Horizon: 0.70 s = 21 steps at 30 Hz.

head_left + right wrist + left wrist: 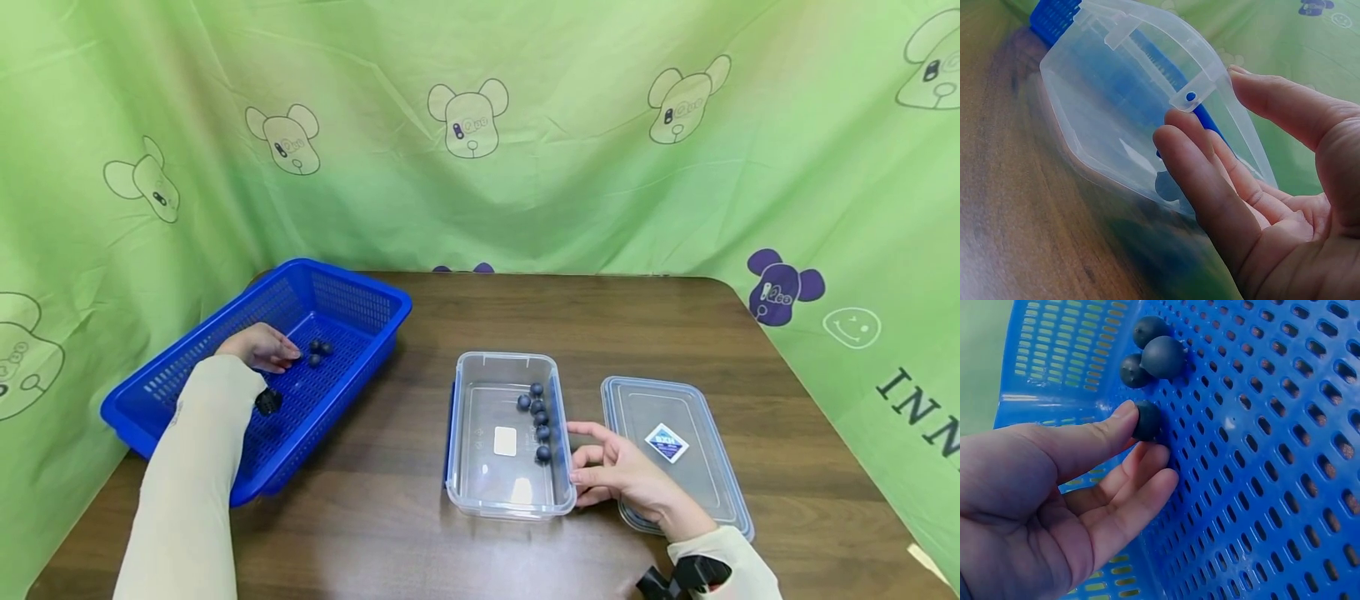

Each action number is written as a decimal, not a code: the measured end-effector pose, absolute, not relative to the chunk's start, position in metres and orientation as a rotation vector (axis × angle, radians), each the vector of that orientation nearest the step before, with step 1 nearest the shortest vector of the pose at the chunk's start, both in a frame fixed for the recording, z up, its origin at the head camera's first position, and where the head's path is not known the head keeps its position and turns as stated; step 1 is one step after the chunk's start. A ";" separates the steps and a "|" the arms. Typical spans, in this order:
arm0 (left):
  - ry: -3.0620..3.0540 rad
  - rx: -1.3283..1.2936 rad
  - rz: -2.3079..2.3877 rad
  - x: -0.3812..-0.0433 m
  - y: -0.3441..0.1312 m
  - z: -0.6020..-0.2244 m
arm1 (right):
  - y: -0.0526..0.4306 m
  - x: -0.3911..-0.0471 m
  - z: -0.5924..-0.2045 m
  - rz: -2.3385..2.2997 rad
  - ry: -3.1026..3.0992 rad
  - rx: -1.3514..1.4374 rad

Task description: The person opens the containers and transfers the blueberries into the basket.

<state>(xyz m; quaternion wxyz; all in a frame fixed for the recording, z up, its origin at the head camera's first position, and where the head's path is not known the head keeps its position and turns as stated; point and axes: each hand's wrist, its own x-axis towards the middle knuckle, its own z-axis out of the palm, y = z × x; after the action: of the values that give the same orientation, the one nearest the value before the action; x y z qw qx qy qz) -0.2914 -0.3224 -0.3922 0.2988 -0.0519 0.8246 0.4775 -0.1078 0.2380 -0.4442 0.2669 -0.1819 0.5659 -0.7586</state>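
Observation:
My left hand (262, 346) is inside the blue basket (390, 321), its thumb and fingers pinching a dark blueberry (1147, 421) just above the perforated floor. Three more blueberries (1164, 357) lie together past the fingertips. On the table, a clear plastic box (480, 492) stands without its lid, with several blueberries (541, 418) along its right side. My right hand (618, 471) rests against that box's right outer wall, fingers loosely bent and holding nothing. The right wrist view shows its fingers beside a side tab of the box (1104, 119).
To the right of the box lies its clear lid (675, 492) with a diamond-shaped label, partly behind the right hand. The wooden table (405, 550) ends at a green printed cloth (570, 208) at the back and sides. The basket's high walls surround the left hand.

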 end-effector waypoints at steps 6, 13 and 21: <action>2.236 -0.129 1.209 -0.282 -0.311 -0.379 | 0.238 -0.108 -0.443 -2.048 1.529 -0.489; 2.279 -0.090 1.148 -0.278 -0.310 -0.374 | 0.238 -0.108 -0.444 -2.052 1.519 -0.494; 2.458 -0.135 1.195 -0.280 -0.309 -0.366 | 0.239 -0.108 -0.443 -2.051 1.520 -0.488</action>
<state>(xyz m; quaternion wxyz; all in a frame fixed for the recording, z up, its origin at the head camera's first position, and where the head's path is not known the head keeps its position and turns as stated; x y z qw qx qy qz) -0.2799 -0.3087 -0.3659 0.2011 -0.0484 0.8799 0.4278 -0.1082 0.2387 -0.4431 0.2681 -0.1808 0.5634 -0.7602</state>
